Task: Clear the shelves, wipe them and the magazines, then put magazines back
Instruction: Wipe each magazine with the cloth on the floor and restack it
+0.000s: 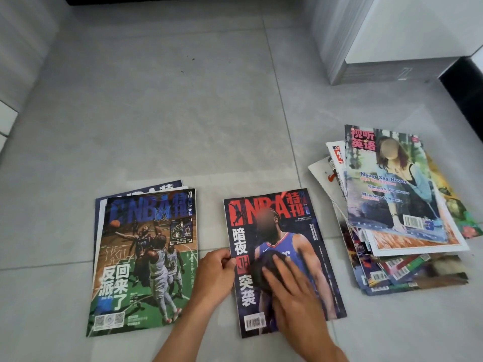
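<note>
R hand (290, 288), fingers flat, presses dark cloth (264, 267) on red NBA mag (282, 259) lying under its fingertips; L hand (217, 275) pinches mag's spine edge w/ thumb; if pinch slips, mag could skid or cover crease.

Grey tiled floor (162, 121), red-titled dark magazine (308, 270), green-and-blue court cover (125, 270), dark cloth (264, 265).

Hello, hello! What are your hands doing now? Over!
Left hand pinches red magazine edge. Right hand presses dark cloth on its cover. Nothing in the way.
</note>
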Action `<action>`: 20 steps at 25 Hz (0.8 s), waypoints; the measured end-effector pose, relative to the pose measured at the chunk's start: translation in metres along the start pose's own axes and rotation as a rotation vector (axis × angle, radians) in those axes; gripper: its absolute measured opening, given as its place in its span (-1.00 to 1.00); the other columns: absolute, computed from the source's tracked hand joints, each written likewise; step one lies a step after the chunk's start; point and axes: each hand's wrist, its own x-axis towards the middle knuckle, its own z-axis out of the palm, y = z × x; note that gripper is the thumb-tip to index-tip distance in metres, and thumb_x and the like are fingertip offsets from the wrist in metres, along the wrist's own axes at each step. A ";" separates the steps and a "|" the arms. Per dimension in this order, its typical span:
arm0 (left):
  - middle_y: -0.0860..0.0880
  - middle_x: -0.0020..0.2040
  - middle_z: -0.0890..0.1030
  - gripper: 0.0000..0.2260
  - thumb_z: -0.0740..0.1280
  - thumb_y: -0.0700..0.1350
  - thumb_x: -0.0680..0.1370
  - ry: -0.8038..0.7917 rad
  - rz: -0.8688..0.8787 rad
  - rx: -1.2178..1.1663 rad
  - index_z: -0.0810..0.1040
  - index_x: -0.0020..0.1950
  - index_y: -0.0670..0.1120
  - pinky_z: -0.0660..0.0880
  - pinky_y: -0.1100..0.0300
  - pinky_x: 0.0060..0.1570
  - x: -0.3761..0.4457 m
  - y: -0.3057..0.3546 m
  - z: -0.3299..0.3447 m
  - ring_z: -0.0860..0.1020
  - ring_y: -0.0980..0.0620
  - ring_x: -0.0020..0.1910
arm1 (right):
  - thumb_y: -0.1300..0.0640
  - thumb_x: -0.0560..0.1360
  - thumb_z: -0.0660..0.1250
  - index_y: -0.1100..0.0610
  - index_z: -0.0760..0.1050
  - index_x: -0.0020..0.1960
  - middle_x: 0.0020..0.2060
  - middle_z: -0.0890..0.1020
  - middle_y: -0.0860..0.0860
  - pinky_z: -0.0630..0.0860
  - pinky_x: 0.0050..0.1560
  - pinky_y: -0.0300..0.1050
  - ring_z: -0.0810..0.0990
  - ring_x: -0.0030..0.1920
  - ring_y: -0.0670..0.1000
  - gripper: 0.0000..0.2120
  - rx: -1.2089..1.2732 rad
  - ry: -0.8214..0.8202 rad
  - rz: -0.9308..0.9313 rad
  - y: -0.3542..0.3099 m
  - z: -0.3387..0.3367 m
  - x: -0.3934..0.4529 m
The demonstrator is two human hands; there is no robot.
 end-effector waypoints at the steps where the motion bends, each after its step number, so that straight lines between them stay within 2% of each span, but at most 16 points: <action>1: 0.09 -0.28 0.60 -0.82 0.33 -0.14 0.59 -0.007 0.005 0.005 0.57 -0.22 -0.02 0.40 0.19 -0.25 -0.001 0.001 0.000 0.55 0.06 -0.26 | 0.14 0.48 0.17 0.07 0.47 0.41 0.49 0.38 0.08 0.40 0.38 0.15 0.31 0.50 0.19 -0.50 0.004 0.012 0.115 0.023 -0.009 0.017; 3: 0.10 -0.23 0.63 -0.85 0.32 -0.12 0.60 -0.017 -0.013 0.001 0.60 -0.15 -0.02 0.40 0.25 -0.26 -0.004 0.004 0.000 0.57 0.14 -0.23 | 0.15 0.53 0.15 0.12 0.46 0.43 0.49 0.38 0.13 0.41 0.38 0.20 0.33 0.47 0.25 -0.52 0.004 0.068 0.288 0.059 -0.020 0.068; 7: 0.09 -0.25 0.67 -0.89 0.35 -0.13 0.57 0.000 -0.072 -0.047 0.62 -0.14 -0.03 0.52 0.19 -0.19 -0.007 0.012 -0.002 0.62 0.12 -0.23 | 0.27 0.49 0.37 0.17 0.48 0.42 0.48 0.38 0.18 0.29 0.46 0.08 0.35 0.45 0.27 -0.51 0.166 0.104 0.444 0.086 -0.018 0.156; 8: 0.06 -0.25 0.69 -0.93 0.39 -0.15 0.54 -0.003 -0.103 -0.167 0.62 -0.14 -0.06 0.54 0.18 -0.18 -0.009 0.016 -0.002 0.64 0.11 -0.24 | 0.26 0.47 0.41 0.16 0.48 0.42 0.48 0.37 0.17 0.27 0.47 0.07 0.35 0.45 0.26 -0.49 0.200 0.108 0.458 0.088 -0.016 0.160; 9: 0.02 -0.22 0.71 -0.97 0.43 -0.19 0.52 -0.029 -0.133 -0.349 0.62 -0.10 -0.08 0.56 0.17 -0.16 -0.011 0.024 -0.001 0.66 0.09 -0.22 | 0.24 0.48 0.42 0.15 0.46 0.43 0.50 0.35 0.16 0.25 0.48 0.04 0.34 0.46 0.24 -0.48 0.227 0.102 0.451 0.090 -0.015 0.157; 11: -0.04 -0.14 0.73 -0.82 0.45 -0.31 0.46 -0.084 -0.184 -0.668 0.61 -0.01 -0.09 0.59 0.11 -0.07 -0.017 0.038 0.011 0.67 0.03 -0.17 | 0.19 0.52 0.39 0.10 0.42 0.47 0.54 0.29 0.08 0.22 0.49 -0.04 0.31 0.50 0.16 -0.48 0.297 0.062 0.413 0.088 -0.017 0.130; 14: 0.00 -0.15 0.73 -0.78 0.43 -0.37 0.47 0.012 -0.214 -0.746 0.62 -0.01 -0.07 0.60 0.07 -0.05 -0.019 0.046 0.034 0.67 -0.03 -0.14 | 0.01 0.54 0.26 0.03 0.40 0.48 0.55 0.26 -0.05 0.28 0.48 -0.01 0.32 0.50 0.08 -0.49 0.311 0.059 0.392 0.082 -0.026 0.083; 16: -0.04 -0.22 0.73 -0.80 0.42 -0.40 0.47 0.030 -0.256 -0.866 0.61 -0.03 -0.13 0.61 0.15 -0.23 -0.020 0.044 0.029 0.66 0.00 -0.27 | -0.07 0.53 0.23 -0.04 0.40 0.48 0.53 0.29 -0.13 0.30 0.47 -0.03 0.34 0.48 0.01 -0.49 0.381 0.075 0.427 0.071 -0.037 0.051; 18: -0.14 -0.22 0.71 -0.79 0.42 -0.42 0.44 0.025 -0.307 -0.952 0.60 -0.02 -0.17 0.58 0.18 -0.36 -0.017 0.034 0.010 0.64 -0.01 -0.37 | -0.04 0.50 0.32 -0.25 0.38 0.44 0.49 0.35 -0.21 0.30 0.46 -0.15 0.36 0.46 -0.11 -0.49 0.581 0.119 0.503 0.050 -0.050 0.021; 20: -0.21 -0.19 0.70 -0.76 0.43 -0.39 0.42 -0.005 -0.317 -0.964 0.59 0.04 -0.20 0.58 0.14 -0.37 -0.013 0.020 -0.013 0.63 -0.06 -0.37 | 0.03 0.46 0.37 -0.39 0.37 0.37 0.42 0.42 -0.27 0.32 0.41 -0.27 0.39 0.43 -0.17 -0.44 0.778 0.159 0.542 0.027 -0.059 0.011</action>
